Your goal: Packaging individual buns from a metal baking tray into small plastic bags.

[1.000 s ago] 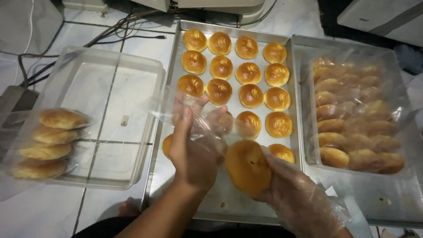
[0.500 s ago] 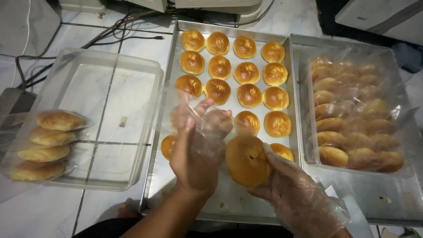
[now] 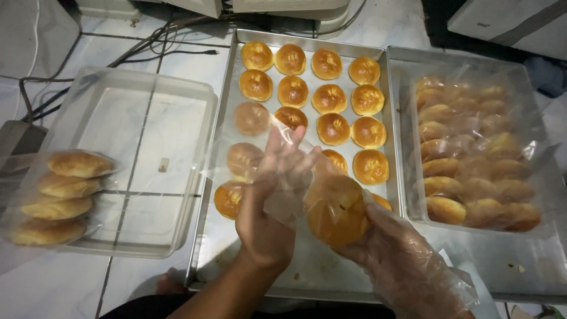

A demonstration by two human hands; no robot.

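Left hand (image 3: 271, 201) grips a clear bag (image 3: 283, 177) open, gloved right hand (image 3: 390, 254) holds a bun (image 3: 333, 210) at its mouth, over the tray (image 3: 307, 277).

Bag (image 3: 283, 171) film blurs three buns beneath it on the tray (image 3: 307, 277). Bun (image 3: 335, 214) partly covered by film and by right hand (image 3: 401, 260). Left hand (image 3: 269, 210): palm faces away, fingertip grip on film not resolvable. Right tray (image 3: 502, 266): bagged buns (image 3: 472, 153) hazy, count unclear. Bagged stack (image 3: 56, 198) cut by left edge. Forearms cut by bottom edge.
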